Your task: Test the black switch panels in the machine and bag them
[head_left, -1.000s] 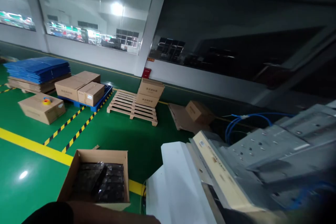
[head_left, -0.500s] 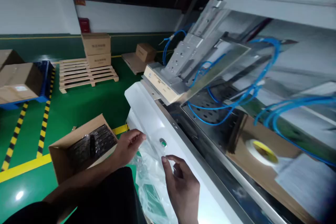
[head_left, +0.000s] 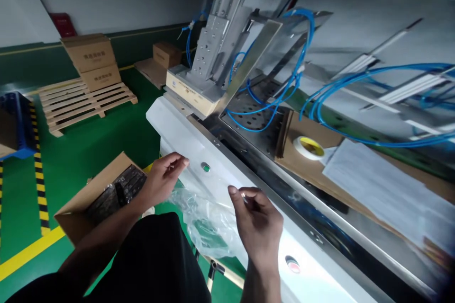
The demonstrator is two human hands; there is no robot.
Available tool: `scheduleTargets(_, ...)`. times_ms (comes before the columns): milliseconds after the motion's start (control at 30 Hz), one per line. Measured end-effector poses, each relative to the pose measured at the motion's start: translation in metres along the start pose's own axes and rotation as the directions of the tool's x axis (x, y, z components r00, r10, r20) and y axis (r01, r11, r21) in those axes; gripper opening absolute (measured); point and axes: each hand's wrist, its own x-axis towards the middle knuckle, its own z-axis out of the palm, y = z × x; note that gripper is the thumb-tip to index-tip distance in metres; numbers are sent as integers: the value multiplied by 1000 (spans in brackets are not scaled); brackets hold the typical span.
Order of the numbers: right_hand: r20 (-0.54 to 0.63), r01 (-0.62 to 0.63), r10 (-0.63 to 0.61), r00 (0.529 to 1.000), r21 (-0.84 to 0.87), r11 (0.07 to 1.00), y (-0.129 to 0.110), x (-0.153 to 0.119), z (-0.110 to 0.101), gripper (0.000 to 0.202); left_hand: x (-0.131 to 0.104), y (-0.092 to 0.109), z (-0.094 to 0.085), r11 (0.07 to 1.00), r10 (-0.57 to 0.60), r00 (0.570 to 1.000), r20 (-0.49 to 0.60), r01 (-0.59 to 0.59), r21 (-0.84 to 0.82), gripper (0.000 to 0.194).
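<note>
My left hand (head_left: pixel 164 176) is closed, its thumb and fingertips pressed together, left of the green button (head_left: pixel 205 167) on the machine's white front panel (head_left: pixel 177 125). To the right, my right hand (head_left: pixel 259 220) is curled, with the thumb close to the index finger. A tiny pale glint shows between its fingers, too small to name. Below and between both hands hangs a crumpled clear plastic bag (head_left: pixel 209 227). Whether either hand grips the bag, I cannot tell. A red button (head_left: pixel 293 264) sits on the panel beside my right wrist.
An open carton (head_left: pixel 88 189) of dark wrapped parts stands at my left. On the machine bed are a metal fixture (head_left: pixel 209 47), blue air hoses (head_left: pixel 270 113), a tape roll (head_left: pixel 309 147) and white sheets (head_left: pixel 369 184). Beyond stand a wooden pallet (head_left: pixel 85 102) and boxes (head_left: pixel 95 61).
The view has swung right, so the machine has shifted left in the picture and the red button shows. My hands are slightly farther apart, with fingers still curled.
</note>
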Motion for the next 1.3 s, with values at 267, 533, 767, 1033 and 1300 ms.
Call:
scheduleTargets(267, -361, 134, -31, 932, 263, 955, 36, -9, 2, 84, 17, 12, 5, 882, -212, 974, -75, 158, -444, 49)
scheduleTargets(533, 286, -550, 484, 827, 595, 587, 38, -52, 74, 54, 18, 10, 17, 796, -309, 948, -78, 213, -566, 54)
scheduleTargets(767, 247, -394, 314, 917, 423, 816, 35, -42, 35, 44, 24, 11, 11, 851, -268, 948, -171, 150, -503, 49)
scheduleTargets(1033, 261, -430, 343, 903, 528, 733, 34, -43, 36, 50, 26, 19, 14, 883, -181, 959, -219, 60, -466, 55)
scheduleTargets(1300, -40, -338, 414, 909, 507, 793, 51, -48, 34, 56, 28, 29, 18, 855, -104, 958, -266, -50, -516, 47)
